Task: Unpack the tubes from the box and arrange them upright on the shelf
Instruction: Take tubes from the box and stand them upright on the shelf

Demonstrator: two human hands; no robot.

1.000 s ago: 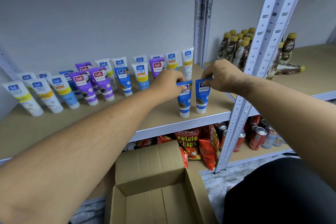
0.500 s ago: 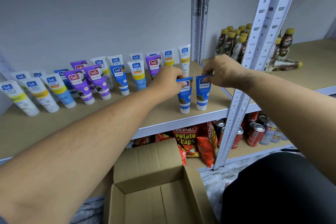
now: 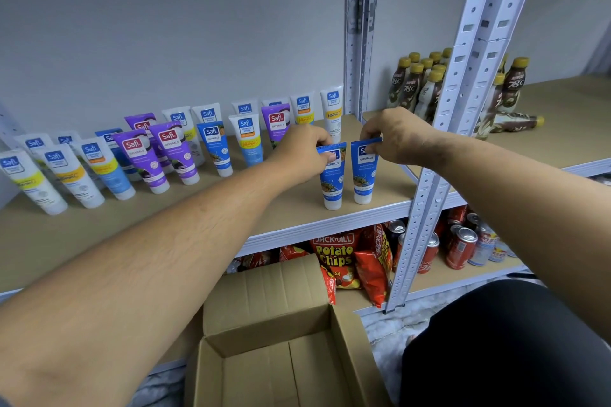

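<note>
Two blue tubes stand cap-down and upright near the front edge of the shelf (image 3: 297, 218), just left of the front post (image 3: 439, 158). The left hand (image 3: 302, 150) pinches the crimped top of the left tube (image 3: 331, 180); the right hand (image 3: 391, 139) pinches the top of the right tube (image 3: 363, 175), fingers curled on it. The pair stand just beside each other, a narrow gap between. Behind and left of them, rows of white, purple and blue tubes (image 3: 172, 152) fill the back of the shelf, leaving bare board along its front. Right of the post stand brown bottles (image 3: 426, 82). Below the shelf sit chip bags (image 3: 334, 254) and cans (image 3: 459, 244); the open box (image 3: 274, 370) lies under the left forearm.
</note>
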